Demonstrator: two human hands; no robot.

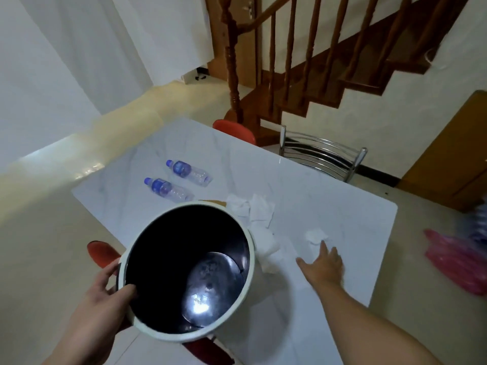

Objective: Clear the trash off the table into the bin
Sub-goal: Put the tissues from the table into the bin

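With the left hand (105, 291) gripping the bin (188, 270) rim, keep it tilted at the worktop (303, 196) edge — the open right hand (322, 264) should pinch the small tissue (315, 236) first.

Two bare forearms, entering from 7 and 5 o'clock. No sleeves, gloves, rings or watch visible. Left hand (104, 291) and right hand (322, 264) both uncovered, short nails.

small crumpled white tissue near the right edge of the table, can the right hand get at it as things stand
Probably yes. The right hand is open, flat over the white marble table, its fingertips almost at the small crumpled white tissue. Nothing lies between them; the white bin held by the left hand sits off to the side.
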